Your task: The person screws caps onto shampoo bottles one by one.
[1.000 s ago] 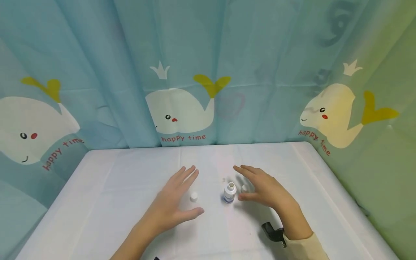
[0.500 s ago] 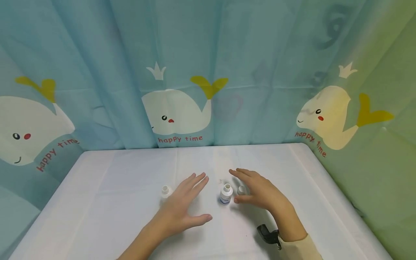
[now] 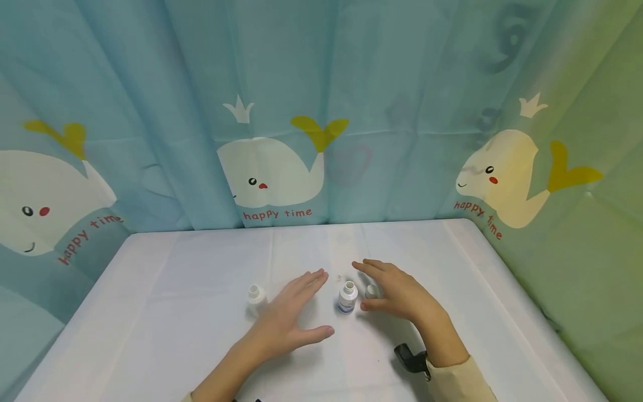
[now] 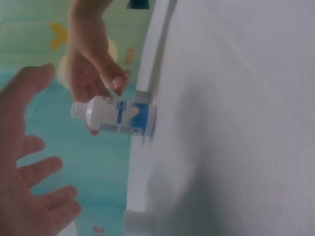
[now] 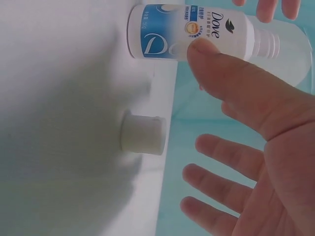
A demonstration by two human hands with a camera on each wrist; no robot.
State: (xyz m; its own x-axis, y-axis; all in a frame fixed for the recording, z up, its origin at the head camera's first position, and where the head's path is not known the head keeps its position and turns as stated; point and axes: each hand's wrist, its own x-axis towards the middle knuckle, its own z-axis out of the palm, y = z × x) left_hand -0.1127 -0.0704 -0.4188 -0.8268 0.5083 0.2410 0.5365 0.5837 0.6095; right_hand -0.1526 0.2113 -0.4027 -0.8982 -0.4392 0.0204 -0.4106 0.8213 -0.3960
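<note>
A small white Dove bottle with a blue-and-white label stands upright without a cap, between my two hands. My left hand hovers to its left, fingers spread and thumb apart, holding nothing. To the right is my right hand, its thumb near the bottle and its fingers extended. A white cap stands on the table in front of the right palm, untouched. Beyond the left hand's fingers, a second white cap shows in the left wrist view; the head view hides it. Another uncapped white bottle is partly covered by the left hand.
The white-covered table meets a blue-green curtain with whale prints at its back edge. A black strap piece hangs at the right wrist.
My left hand has shifted right, uncovering the left bottle and hiding the cap that showed beside it. My right hand keeps nearly the same place; the head view has shifted slightly.
</note>
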